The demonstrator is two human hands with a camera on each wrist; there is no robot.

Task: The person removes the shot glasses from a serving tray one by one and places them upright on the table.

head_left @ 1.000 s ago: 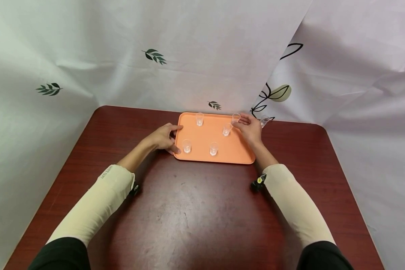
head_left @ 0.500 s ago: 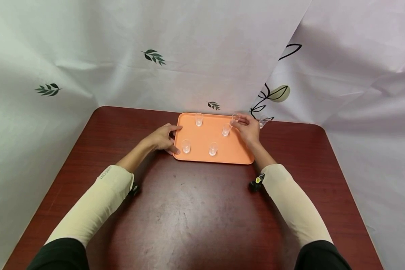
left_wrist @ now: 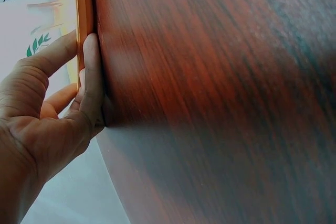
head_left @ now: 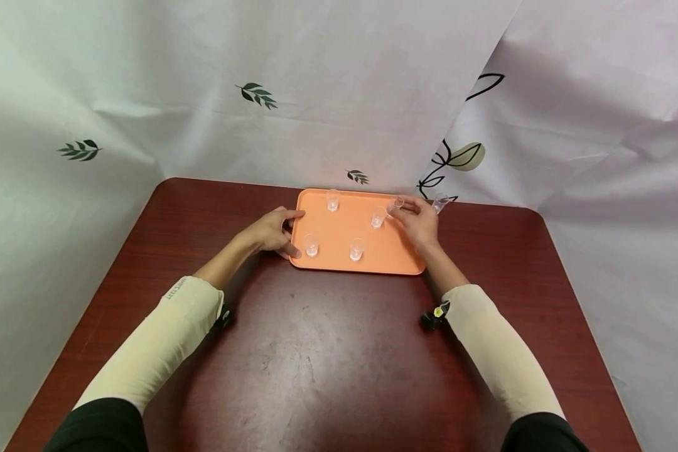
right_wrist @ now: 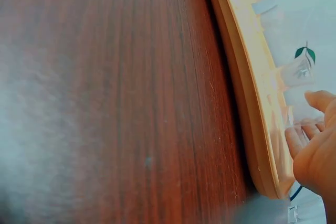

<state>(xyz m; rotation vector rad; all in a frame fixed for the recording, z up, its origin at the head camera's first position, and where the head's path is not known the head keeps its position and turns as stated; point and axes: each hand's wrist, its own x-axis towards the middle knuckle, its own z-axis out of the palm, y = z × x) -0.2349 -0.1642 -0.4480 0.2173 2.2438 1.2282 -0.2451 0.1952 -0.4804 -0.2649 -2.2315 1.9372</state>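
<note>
An orange tray (head_left: pixel 339 226) lies near the table's back edge. My left hand (head_left: pixel 272 230) grips its left end; in the left wrist view, the left hand's fingers (left_wrist: pixel 90 66) lie around the rim. Over the tray's back right part, my right hand (head_left: pixel 420 221) pinches a small clear plastic cup (head_left: pixel 396 204), which looks tilted. Just left of it stands another clear cup (head_left: pixel 378 217). More such cups stand at the tray's back left (head_left: pixel 333 201), front left (head_left: pixel 311 245) and front middle (head_left: pixel 356 250). In the right wrist view, the right hand (right_wrist: pixel 315 142) partly hides the held cup.
Beyond the tray's right end, behind my right hand, one more clear cup (head_left: pixel 441 202) is on the dark red wooden table (head_left: pixel 316 351). A pale cloth (head_left: pixel 316 125) with leaf prints hangs close behind the tray.
My right hand has shifted slightly right and toward me, and the cup it holds has tipped over more. My left hand and the tray look nearly unchanged.
</note>
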